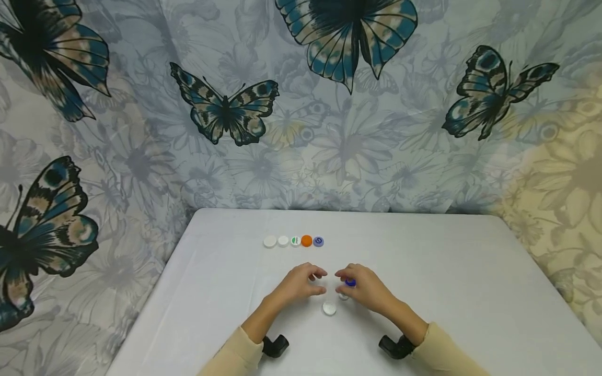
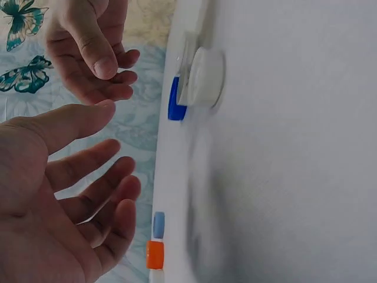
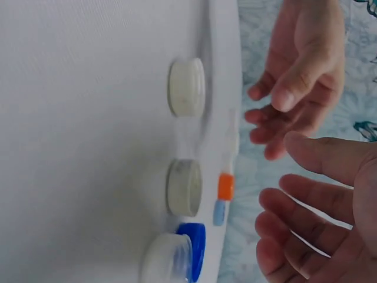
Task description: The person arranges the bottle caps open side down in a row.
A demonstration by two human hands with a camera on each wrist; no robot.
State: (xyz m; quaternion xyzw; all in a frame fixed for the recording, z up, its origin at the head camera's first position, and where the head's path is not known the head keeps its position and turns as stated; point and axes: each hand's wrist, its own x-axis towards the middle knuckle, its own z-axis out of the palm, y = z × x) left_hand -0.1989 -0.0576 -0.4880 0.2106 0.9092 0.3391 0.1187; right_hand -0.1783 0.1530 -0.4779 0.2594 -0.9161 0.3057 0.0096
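Both hands hover over the table, facing each other with a gap between their fingertips. The left hand [image 1: 301, 282] has its fingers loosely curved and holds nothing. Thumb and fingers of the right hand [image 1: 369, 287] are spread apart, also holding nothing. Between and below them lie a white bottle cap [image 1: 329, 308] and a second white cap [image 1: 344, 296], partly covered by the right hand. A dark blue cap [image 1: 350, 282] shows through the right hand's fingers. In the right wrist view, a clear-sided whitish cap [image 3: 168, 259] lies beside the blue one.
Farther back, several caps form a row: a large white cap [image 1: 269, 241], a smaller white one, a white cap with green print [image 1: 295, 241], an orange cap [image 1: 307, 240] and a light blue swirl cap [image 1: 318, 241]. Butterfly-patterned cloth [image 1: 352, 146] hangs behind the white table [image 1: 235, 324].
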